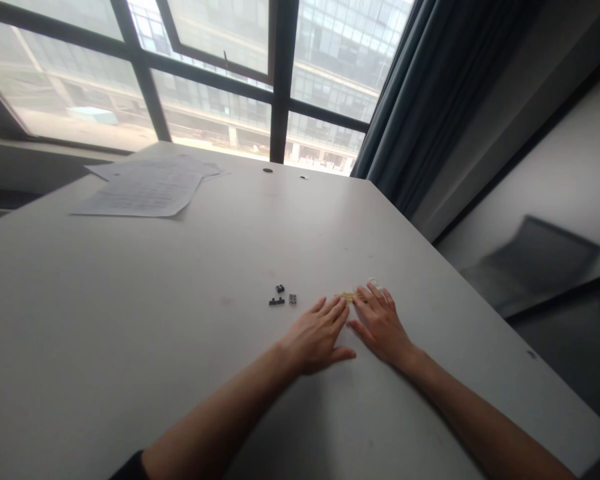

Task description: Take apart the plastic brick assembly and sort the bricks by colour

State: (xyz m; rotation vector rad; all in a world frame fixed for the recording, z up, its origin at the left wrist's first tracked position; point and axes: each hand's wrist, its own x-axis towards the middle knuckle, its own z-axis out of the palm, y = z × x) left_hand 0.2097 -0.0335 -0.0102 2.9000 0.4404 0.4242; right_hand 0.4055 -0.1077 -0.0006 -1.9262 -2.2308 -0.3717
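My left hand (320,335) lies palm down on the white table (180,287), fingers stretched out and thumb apart. My right hand (381,325) is also palm down, its fingers spread. Small yellow pieces (347,296) show at the fingertips of both hands and are partly covered by them. Just beyond the right fingertips is a small whitish piece (373,281), its shape unclear. Left of my left hand sit small dark pieces: one at the back (280,289), a wider one in front (277,302) and a greyish one (293,299) beside them.
Printed sheets of paper (143,190) overlap at the table's back left. Two small round spots, one dark (268,171), are near the back edge. Beyond stand a window (215,113) and a dark curtain (425,87). The table's right edge runs diagonally past my right arm.
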